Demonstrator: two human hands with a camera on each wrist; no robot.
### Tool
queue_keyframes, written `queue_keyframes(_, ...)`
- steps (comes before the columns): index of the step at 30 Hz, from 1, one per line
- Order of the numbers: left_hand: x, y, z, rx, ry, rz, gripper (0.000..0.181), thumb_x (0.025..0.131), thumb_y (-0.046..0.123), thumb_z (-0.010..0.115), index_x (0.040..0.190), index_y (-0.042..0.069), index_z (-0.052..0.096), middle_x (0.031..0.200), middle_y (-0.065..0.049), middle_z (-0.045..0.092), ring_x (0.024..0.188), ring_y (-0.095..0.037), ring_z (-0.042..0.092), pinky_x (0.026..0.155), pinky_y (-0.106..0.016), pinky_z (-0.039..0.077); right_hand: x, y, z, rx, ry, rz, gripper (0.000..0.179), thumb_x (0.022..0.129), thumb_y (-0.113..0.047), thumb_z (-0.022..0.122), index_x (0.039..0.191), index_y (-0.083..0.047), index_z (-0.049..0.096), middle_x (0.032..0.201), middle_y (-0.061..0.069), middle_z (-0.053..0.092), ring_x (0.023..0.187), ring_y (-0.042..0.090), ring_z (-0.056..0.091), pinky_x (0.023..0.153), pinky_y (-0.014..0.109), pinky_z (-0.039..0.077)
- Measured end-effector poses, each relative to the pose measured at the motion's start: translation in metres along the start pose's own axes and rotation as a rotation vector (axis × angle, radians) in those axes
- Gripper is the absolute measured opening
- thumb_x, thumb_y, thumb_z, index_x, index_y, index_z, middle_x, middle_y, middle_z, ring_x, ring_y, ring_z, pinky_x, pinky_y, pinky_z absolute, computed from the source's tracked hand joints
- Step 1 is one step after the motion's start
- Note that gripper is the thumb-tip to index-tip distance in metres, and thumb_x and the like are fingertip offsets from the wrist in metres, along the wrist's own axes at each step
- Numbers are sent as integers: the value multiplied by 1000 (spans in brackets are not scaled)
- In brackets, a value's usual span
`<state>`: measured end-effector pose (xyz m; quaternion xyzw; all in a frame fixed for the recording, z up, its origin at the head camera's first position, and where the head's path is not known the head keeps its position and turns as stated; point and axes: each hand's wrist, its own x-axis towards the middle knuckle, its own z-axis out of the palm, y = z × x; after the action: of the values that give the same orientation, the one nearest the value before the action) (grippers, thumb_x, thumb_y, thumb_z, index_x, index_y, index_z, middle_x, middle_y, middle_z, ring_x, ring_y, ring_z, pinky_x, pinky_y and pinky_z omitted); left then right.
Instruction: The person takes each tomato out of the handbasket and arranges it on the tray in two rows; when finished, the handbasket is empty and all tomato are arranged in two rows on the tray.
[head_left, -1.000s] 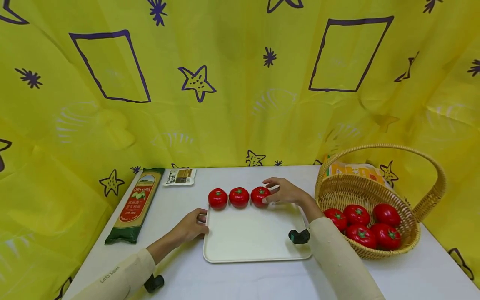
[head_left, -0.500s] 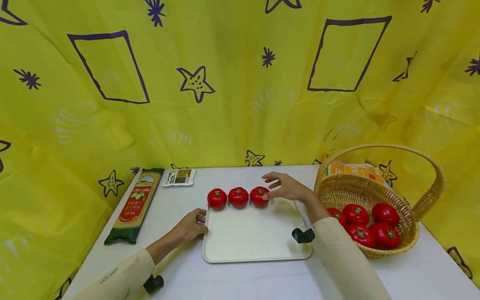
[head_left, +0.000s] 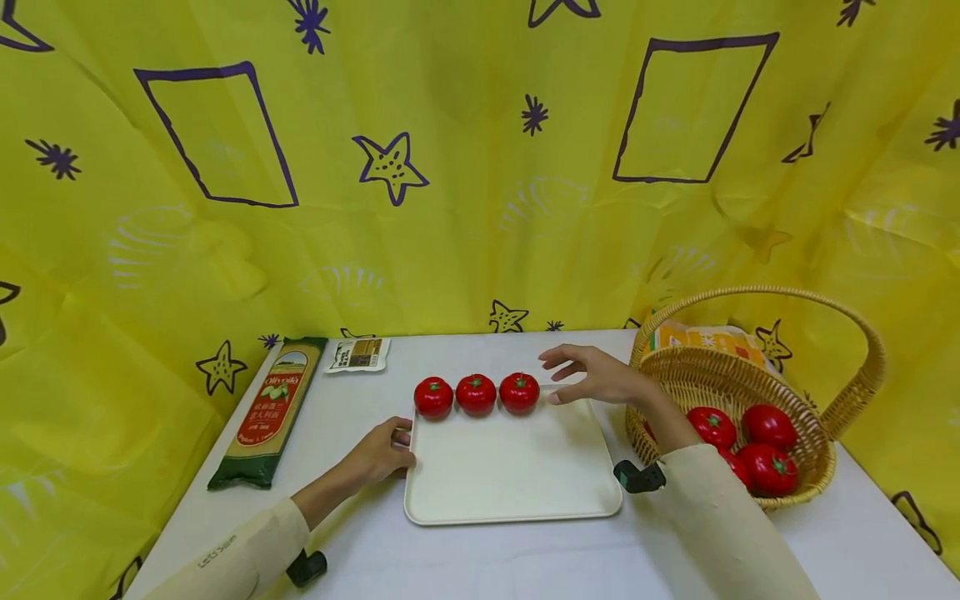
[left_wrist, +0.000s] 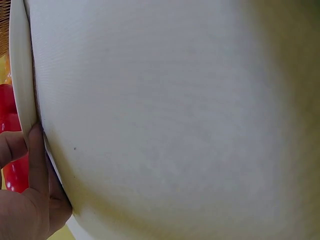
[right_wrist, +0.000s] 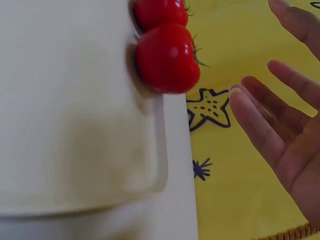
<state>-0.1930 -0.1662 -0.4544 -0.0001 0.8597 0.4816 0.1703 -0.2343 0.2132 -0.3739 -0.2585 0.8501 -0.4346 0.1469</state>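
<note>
A cream rectangular tray (head_left: 517,475) lies on the white table, with three red tomatoes (head_left: 476,395) side by side along its far edge. At the tray's left side, my left hand (head_left: 381,454) grips the edge; the left wrist view has the fingers right at the tray's rim (left_wrist: 22,75). My right hand (head_left: 592,375) hovers above the far right corner, fingers spread and holding nothing. The rightmost tomato (head_left: 519,392) is just left of its fingertips. In the right wrist view, a gap shows between that tomato (right_wrist: 167,59) and the hand (right_wrist: 290,125).
To the right stands a wicker basket (head_left: 690,371) with a tall handle and several tomatoes (head_left: 771,471) inside, partly covered by my right arm. An orange packet (head_left: 708,337) lies behind it. On the left are a pasta package (head_left: 270,412) and a small white packet (head_left: 358,354).
My right hand has let go of the rightmost tomato and moved right, away from it, towards the basket. The left hand has stayed at the tray's edge.
</note>
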Motion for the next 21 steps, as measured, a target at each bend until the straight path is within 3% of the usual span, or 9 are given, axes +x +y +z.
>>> queue_keyframes(8,1,-2,0,2,1,4,60,80,-6,71,136,-7,48,110,-17,59,89,-21,61,73,-35,63,-28,4,-14,-13,-39,16,63,87,-24,77,143,-7,51,144,22,50,125,42,56,98,46,56)
queue_keyframes(18,2,-2,1,-15,2,2,60,80,-7,71,136,-7,48,110,-17,59,90,-23,62,72,-35,64,-64,-2,-31,-27,-67,40,60,87,-21,77,140,-8,52,137,20,55,122,41,58,90,30,58)
queue_keyframes(21,2,-2,2,-26,-1,1,61,80,-8,71,136,-7,48,110,-18,58,90,-23,61,71,-36,64,-76,0,-37,-35,-79,41,58,87,-21,76,139,-7,53,135,18,58,118,34,61,88,28,58)
